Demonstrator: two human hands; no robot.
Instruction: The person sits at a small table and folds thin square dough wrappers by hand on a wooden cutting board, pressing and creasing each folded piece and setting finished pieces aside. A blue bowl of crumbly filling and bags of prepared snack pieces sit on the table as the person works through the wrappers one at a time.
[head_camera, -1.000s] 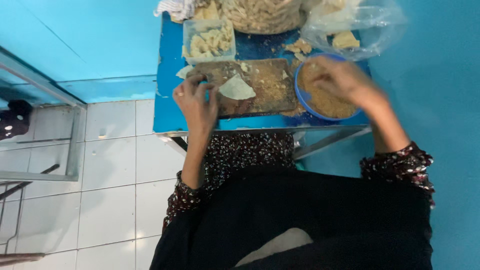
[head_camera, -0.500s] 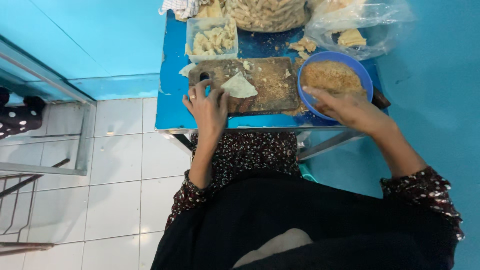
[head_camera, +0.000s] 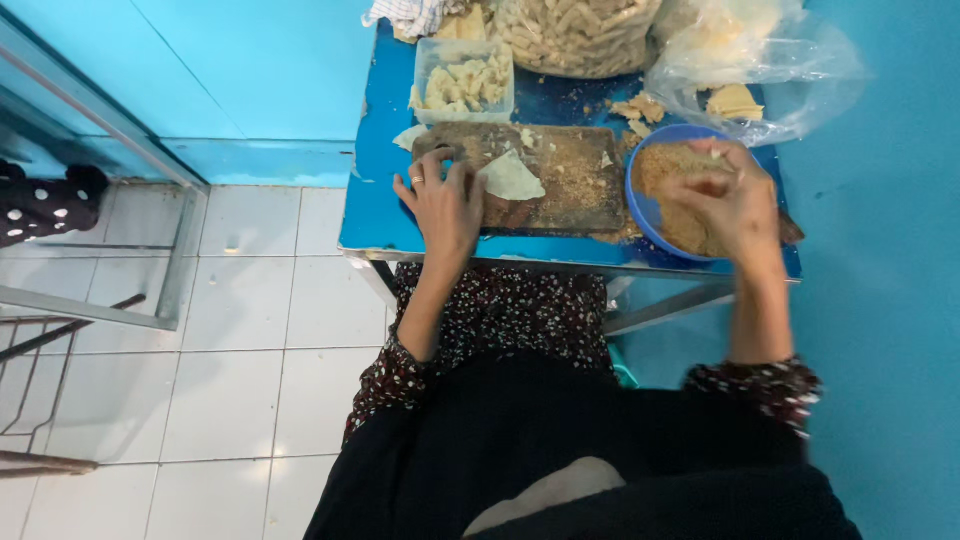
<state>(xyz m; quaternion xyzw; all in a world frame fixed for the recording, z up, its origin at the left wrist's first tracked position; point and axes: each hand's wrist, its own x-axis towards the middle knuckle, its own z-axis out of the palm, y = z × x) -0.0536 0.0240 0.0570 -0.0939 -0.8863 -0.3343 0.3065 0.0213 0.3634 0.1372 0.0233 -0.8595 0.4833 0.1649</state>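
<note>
- Off the worktop's left edge lies a white tiled floor (head_camera: 240, 330), with a grey metal frame (head_camera: 120, 200) standing against the blue wall.
- The blue worktop (head_camera: 372, 215) carries everything else; its near edge runs just above the person's lap.
- At the far left corner sits a clear plastic tub (head_camera: 463, 80) filled with pale folded dough pieces, and a checked cloth (head_camera: 410, 14) lies just behind it.
- The left hand (head_camera: 445, 200) rests palm down on the left end of a brown wooden board (head_camera: 570, 175), close to the near edge. Its fingers (head_camera: 420, 172) are spread flat and released, grasping nothing; a ring shows on one of them.
- Just right of that hand, touching the fingertips or nearly so, a pale dough wrapper (head_camera: 512, 178) lies flat on the board, surrounded by crumbs.
- Behind the board, at the far edge, stands a large clear container (head_camera: 575, 35) packed with pale stick-shaped pieces.
- At the board's right end sits a blue bowl (head_camera: 640, 205) of brown crumbly filling (head_camera: 670, 165), near the worktop's right edge.
- The right hand (head_camera: 730, 200) hovers over the bowl with its fingers (head_camera: 705, 190) bunched together, pinched above the filling; whether they grasp any of it I cannot tell.
- At the far right corner lies a crumpled clear plastic bag (head_camera: 790, 70) with pale pieces inside.
</note>
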